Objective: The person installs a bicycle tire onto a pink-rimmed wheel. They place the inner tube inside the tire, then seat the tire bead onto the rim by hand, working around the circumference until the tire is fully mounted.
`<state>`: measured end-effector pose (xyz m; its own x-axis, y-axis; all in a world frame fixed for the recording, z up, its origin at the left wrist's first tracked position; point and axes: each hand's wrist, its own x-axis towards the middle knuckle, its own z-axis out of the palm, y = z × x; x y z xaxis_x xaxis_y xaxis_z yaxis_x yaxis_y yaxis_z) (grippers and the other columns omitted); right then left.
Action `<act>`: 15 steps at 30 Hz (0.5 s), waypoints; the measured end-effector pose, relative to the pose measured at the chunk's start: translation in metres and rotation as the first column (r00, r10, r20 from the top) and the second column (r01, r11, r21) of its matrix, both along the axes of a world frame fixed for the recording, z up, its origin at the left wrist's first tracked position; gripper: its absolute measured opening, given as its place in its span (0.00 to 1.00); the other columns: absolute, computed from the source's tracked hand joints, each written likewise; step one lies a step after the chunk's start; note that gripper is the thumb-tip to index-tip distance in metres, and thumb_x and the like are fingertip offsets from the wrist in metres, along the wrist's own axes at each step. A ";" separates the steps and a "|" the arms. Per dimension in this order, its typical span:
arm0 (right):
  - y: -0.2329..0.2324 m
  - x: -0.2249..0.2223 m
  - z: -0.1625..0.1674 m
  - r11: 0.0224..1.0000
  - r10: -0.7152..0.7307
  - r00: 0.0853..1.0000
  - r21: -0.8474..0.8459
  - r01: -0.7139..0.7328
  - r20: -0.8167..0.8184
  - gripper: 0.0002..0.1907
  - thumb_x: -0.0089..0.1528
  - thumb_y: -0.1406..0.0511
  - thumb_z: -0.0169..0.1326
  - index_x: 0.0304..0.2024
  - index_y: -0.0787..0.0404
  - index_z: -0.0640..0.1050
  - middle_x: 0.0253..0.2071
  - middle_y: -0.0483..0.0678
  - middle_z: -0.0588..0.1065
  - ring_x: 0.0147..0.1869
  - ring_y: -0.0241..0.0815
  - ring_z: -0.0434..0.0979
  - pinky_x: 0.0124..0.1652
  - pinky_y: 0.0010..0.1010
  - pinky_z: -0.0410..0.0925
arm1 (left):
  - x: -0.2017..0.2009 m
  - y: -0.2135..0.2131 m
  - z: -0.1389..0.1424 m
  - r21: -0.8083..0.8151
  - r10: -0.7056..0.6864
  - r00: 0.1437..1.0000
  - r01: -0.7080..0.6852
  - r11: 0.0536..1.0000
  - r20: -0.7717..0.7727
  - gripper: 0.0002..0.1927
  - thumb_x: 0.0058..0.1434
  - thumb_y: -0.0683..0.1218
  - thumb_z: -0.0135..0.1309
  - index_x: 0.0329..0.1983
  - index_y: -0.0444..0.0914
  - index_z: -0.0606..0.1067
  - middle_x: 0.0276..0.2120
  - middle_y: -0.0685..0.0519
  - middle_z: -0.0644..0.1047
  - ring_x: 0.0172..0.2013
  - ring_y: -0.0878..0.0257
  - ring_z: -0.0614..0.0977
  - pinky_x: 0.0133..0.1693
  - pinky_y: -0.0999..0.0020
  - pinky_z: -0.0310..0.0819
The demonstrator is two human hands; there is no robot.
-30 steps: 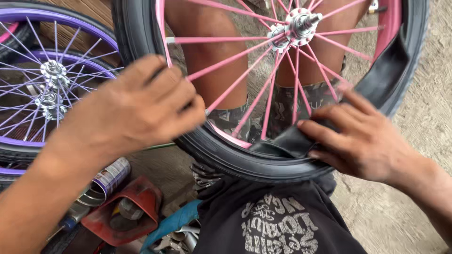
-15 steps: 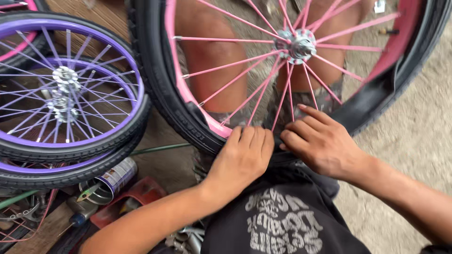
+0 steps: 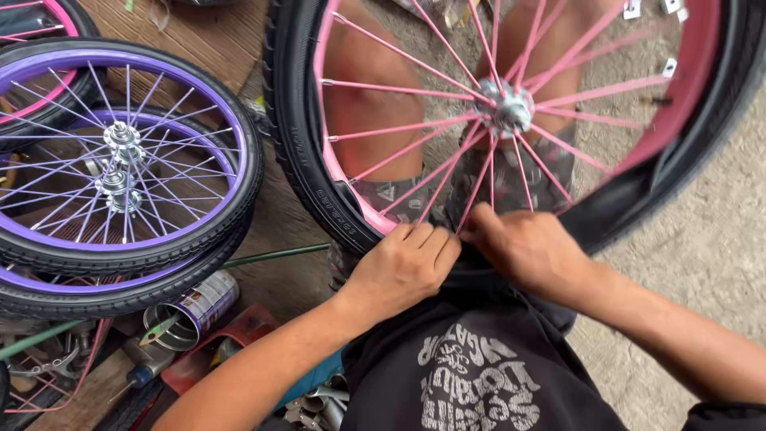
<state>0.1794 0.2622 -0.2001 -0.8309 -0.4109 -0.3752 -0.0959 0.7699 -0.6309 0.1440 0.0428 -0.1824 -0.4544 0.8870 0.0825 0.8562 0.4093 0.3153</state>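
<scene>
A bicycle wheel with a pink rim (image 3: pixel 329 152), pink spokes and a black tyre (image 3: pixel 297 136) stands upright between my knees. My left hand (image 3: pixel 403 267) and my right hand (image 3: pixel 531 251) press side by side on the tyre's lowest part, fingers curled over its edge against the rim. On the right a black inner tube or tyre bead (image 3: pixel 630 199) bulges out of the rim. The silver hub (image 3: pixel 507 108) sits above my hands. What my fingertips pinch is hidden.
Two stacked wheels with purple rims (image 3: pixel 120 160) lie at the left on wooden boards. Below them are a tin can (image 3: pixel 191 307), a red tray (image 3: pixel 231 339), a green rod (image 3: pixel 271 255) and scattered tools. Rough concrete ground (image 3: pixel 710 239) lies to the right.
My left hand has come off the top of the tyre and down next to my right hand at the wheel's bottom. The view has tilted, showing more of the purple wheels.
</scene>
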 end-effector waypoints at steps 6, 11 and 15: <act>0.003 0.016 0.004 0.996 0.063 0.823 -0.010 -0.083 -0.564 0.16 0.58 0.58 0.56 0.42 0.62 0.76 0.44 0.52 0.76 0.47 0.50 0.77 0.58 0.48 0.69 | 0.005 -0.002 -0.004 -0.019 -0.013 0.995 0.012 1.000 -0.096 0.07 0.59 0.45 0.52 0.38 0.38 0.74 0.30 0.54 0.72 0.34 0.61 0.75 0.35 0.68 0.68; -0.010 0.045 0.004 0.993 0.117 0.847 0.089 -0.082 -0.519 0.35 0.53 0.44 0.58 0.49 0.66 0.76 0.46 0.53 0.74 0.51 0.50 0.73 0.66 0.55 0.57 | 0.004 -0.004 -0.010 -0.078 -0.044 0.989 0.055 0.995 0.143 0.02 0.59 0.44 0.53 0.32 0.42 0.72 0.29 0.54 0.73 0.34 0.60 0.76 0.37 0.64 0.70; -0.014 0.046 -0.004 0.982 0.176 0.896 0.135 -0.131 -0.407 0.29 0.51 0.49 0.63 0.43 0.64 0.76 0.38 0.51 0.72 0.45 0.51 0.73 0.65 0.55 0.59 | 0.002 -0.009 -0.005 0.020 -0.041 0.996 0.040 0.999 0.084 0.06 0.56 0.44 0.53 0.36 0.40 0.73 0.32 0.54 0.73 0.37 0.59 0.76 0.43 0.62 0.72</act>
<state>0.2258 0.2481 -0.2043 -0.8498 -0.5240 -0.0562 -0.4541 0.7821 -0.4267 0.1462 0.0336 -0.1870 -0.4240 0.9035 0.0617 0.8421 0.3683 0.3941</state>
